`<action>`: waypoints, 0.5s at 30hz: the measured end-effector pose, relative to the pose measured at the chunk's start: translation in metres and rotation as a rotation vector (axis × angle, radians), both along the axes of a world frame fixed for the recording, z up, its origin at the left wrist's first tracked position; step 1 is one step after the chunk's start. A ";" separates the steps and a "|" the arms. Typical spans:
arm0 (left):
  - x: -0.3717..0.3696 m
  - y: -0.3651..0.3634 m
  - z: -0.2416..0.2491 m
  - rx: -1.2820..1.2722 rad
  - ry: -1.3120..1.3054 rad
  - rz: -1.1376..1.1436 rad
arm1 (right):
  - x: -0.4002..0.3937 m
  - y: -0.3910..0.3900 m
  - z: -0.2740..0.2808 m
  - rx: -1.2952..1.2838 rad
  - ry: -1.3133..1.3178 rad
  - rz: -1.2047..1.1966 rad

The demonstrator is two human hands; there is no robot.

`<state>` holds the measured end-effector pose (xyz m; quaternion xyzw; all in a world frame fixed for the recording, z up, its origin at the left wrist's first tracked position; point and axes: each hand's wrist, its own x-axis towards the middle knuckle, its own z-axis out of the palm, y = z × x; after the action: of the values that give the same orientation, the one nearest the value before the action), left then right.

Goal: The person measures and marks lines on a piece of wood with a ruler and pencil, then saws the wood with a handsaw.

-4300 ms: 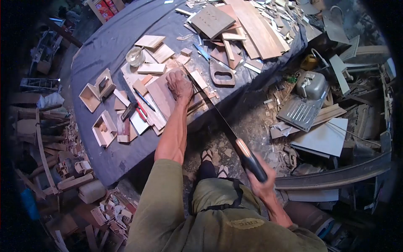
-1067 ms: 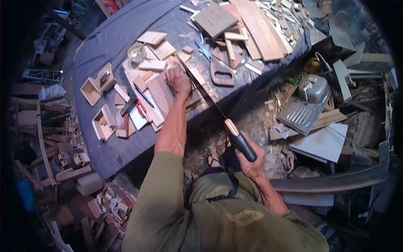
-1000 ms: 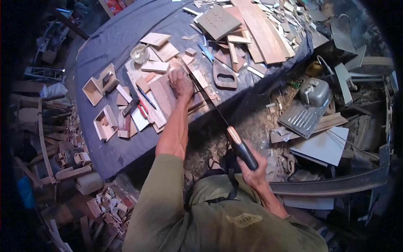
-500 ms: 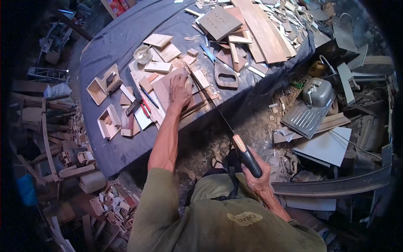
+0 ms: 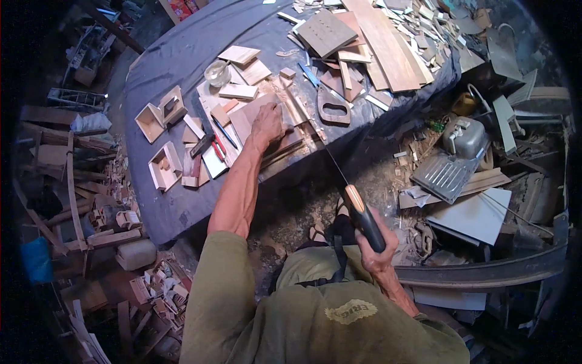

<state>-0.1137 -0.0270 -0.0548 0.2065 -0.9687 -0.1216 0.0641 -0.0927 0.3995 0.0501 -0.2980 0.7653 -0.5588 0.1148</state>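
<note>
My right hand (image 5: pixel 378 244) is wrapped round the dark handle of a handsaw (image 5: pixel 356 202), low in front of my body. Its thin blade (image 5: pixel 337 167) runs up and left over the table's front edge to the wood by my left hand. My left hand (image 5: pixel 268 126) presses down on a brown wooden board (image 5: pixel 245 115), its fingers curled over something their backs hide. A pale wood strip (image 5: pixel 295 110) lies just right of that hand. To its left are a blue pen (image 5: pixel 225 132), red-handled pliers (image 5: pixel 218 147) and a glass jar (image 5: pixel 217 73).
Small open wooden boxes (image 5: pixel 165 166) sit on the cloth-covered table (image 5: pixel 188 60). A second handsaw (image 5: pixel 334 108) lies right of the strip. Boards (image 5: pixel 382 42) and many offcuts fill the far right. A metal sink (image 5: pixel 445 176) and scrap lie on the floor at right.
The view has shifted slightly, so the table appears further right. My right hand and the saw appear a little further right and up. My left hand stays on the board.
</note>
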 end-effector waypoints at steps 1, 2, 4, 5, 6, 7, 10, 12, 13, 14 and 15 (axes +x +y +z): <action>0.002 0.002 0.002 0.015 -0.010 0.012 | 0.003 0.001 0.007 -0.016 0.050 -0.007; 0.003 0.003 0.000 0.023 -0.043 0.024 | 0.004 0.003 0.010 0.005 -0.002 -0.010; -0.004 0.000 -0.001 0.033 -0.102 0.040 | 0.001 0.010 0.014 0.043 -0.098 -0.024; -0.005 -0.001 -0.001 0.024 -0.077 0.026 | -0.001 0.011 0.012 0.053 -0.071 -0.021; -0.004 -0.002 -0.001 0.017 -0.056 0.011 | -0.001 0.011 0.012 0.050 -0.126 -0.024; -0.002 -0.001 -0.003 0.011 -0.037 -0.004 | -0.001 0.010 0.013 0.049 -0.182 -0.027; 0.002 0.005 0.001 0.004 -0.016 0.017 | -0.002 0.009 0.009 0.038 -0.237 -0.014; -0.002 0.007 0.004 0.013 -0.042 0.033 | -0.004 0.010 0.004 0.030 -0.203 -0.001; -0.002 0.007 0.005 0.018 -0.056 0.045 | -0.005 0.011 0.001 0.027 -0.173 0.012; -0.001 0.007 0.005 0.030 -0.046 0.049 | -0.005 0.011 -0.001 0.024 -0.144 0.026; -0.001 0.009 0.008 0.041 -0.034 0.052 | -0.006 0.011 -0.001 0.027 -0.142 0.029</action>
<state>-0.1148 -0.0180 -0.0469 0.2351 -0.9613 -0.1362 0.0463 -0.0982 0.4106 0.0492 -0.2671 0.7582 -0.5665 0.1811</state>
